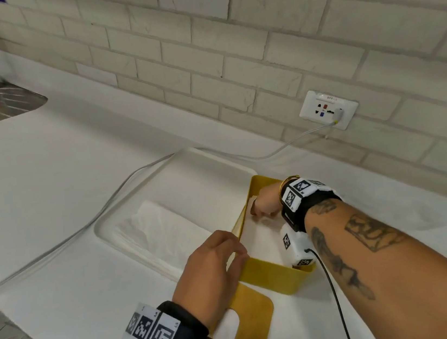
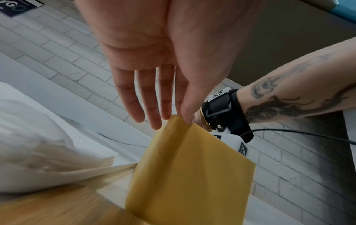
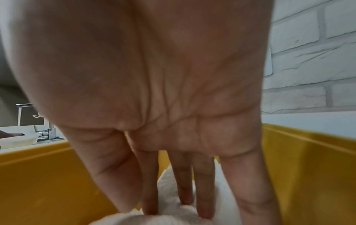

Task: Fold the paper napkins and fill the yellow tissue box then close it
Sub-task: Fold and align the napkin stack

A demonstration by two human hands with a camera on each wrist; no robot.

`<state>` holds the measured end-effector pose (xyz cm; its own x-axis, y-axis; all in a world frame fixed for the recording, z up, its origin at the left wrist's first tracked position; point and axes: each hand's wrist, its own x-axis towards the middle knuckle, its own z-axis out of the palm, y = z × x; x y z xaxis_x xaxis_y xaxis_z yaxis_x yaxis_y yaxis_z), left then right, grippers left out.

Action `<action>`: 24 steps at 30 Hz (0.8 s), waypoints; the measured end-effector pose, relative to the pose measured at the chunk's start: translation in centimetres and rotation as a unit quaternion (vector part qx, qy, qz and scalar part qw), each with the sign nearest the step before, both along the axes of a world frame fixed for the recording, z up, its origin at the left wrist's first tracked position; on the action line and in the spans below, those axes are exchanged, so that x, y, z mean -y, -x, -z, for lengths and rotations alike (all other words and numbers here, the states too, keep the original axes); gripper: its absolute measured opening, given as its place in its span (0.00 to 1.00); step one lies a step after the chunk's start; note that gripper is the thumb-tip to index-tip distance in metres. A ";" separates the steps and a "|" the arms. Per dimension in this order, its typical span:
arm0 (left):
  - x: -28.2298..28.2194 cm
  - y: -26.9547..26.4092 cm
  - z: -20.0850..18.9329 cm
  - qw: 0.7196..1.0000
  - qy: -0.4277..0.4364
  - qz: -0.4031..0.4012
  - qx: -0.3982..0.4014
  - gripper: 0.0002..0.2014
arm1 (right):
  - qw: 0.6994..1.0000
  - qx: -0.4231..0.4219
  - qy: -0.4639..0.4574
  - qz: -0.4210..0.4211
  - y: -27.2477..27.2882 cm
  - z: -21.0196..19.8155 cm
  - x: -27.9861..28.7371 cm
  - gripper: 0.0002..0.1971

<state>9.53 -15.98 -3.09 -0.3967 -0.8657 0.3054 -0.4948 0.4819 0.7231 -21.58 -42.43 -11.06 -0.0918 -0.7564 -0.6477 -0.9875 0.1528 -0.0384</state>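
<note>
Yellow plastic walls close round the right hand (image 3: 163,106), whose straight fingers (image 3: 204,194) press down on the white napkins (image 3: 173,205) already lying in the box (image 1: 270,274); the fingers are spread flat on the paper, not curled round it. At about seven o'clock from that hand, the left hand (image 1: 212,267) steadies the box, its relaxed thumb and fingers touching the near left corner of the rim without clamping it. This looks like the filling step, with a folded batch being tamped into the bottom. More napkins (image 1: 156,229) lie on a white tray (image 1: 205,171) at about ten o'clock from the box, just beside it, so the next move probably calls for lifting out the right hand and fetching them. A yellow lid (image 1: 252,307) lies on the counter at six o'clock, touching or nearly touching the box, ready for closing.
</note>
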 end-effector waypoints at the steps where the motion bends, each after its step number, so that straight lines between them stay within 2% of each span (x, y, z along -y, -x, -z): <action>1: 0.0 0.0 0.0 1.000 0.001 0.000 0.001 0.06 | 1.000 -0.019 0.009 0.023 -3.1 -3.8 -3.4 0.09; 2: -0.1 0.0 0.0 1.000 0.002 0.000 0.002 0.06 | 0.999 -0.030 0.013 0.023 -8.5 -10.3 -9.8 0.08; 3: -0.1 0.0 -0.1 1.000 0.002 -0.001 0.005 0.06 | 0.999 -0.001 0.030 0.029 -11.5 -14.2 -13.9 0.12; 5: -0.2 -0.1 -0.1 1.000 0.000 -0.002 0.006 0.05 | 1.000 -0.006 0.022 -0.006 -12.7 -15.6 -15.2 0.16; 7: -0.2 -0.1 -0.1 1.000 0.002 -0.002 0.003 0.05 | 1.000 -0.009 0.020 -0.003 -13.6 -16.9 -16.7 0.18; 9: -0.2 0.0 -0.1 1.000 0.000 -0.003 0.003 0.05 | 0.999 0.035 0.017 -0.001 -14.0 -17.3 -17.9 0.18; 11: -0.2 0.0 -0.2 1.000 0.001 -0.002 0.007 0.05 | 0.999 0.005 -0.006 -0.045 -14.7 -17.1 -19.2 0.18; 14: -0.2 0.0 -0.4 1.000 0.009 -0.008 0.012 0.05 | 0.998 -0.022 -0.024 -0.054 -15.8 -16.3 -20.4 0.19; 15: -0.2 -0.1 -0.4 1.000 0.013 -0.012 0.014 0.05 | 0.999 0.001 -0.016 -0.048 -15.9 -16.4 -20.8 0.18; 16: -0.3 -0.1 -0.4 1.000 0.019 -0.013 0.014 0.04 | 1.000 0.019 -0.019 -0.008 -15.9 -16.7 -21.3 0.17; 18: -0.3 -0.1 -0.5 0.999 0.033 -0.012 0.017 0.04 | 0.992 0.095 0.059 0.050 -15.1 -17.4 -22.0 0.16; 21: -0.5 0.0 -1.1 0.999 0.030 -0.009 0.031 0.04 | 0.980 0.133 0.146 0.038 -13.2 -18.5 -24.4 0.17; 24: -0.7 0.0 -1.5 0.998 0.035 -0.011 0.049 0.03 | 0.943 0.217 0.241 0.082 -10.6 -19.0 -28.1 0.16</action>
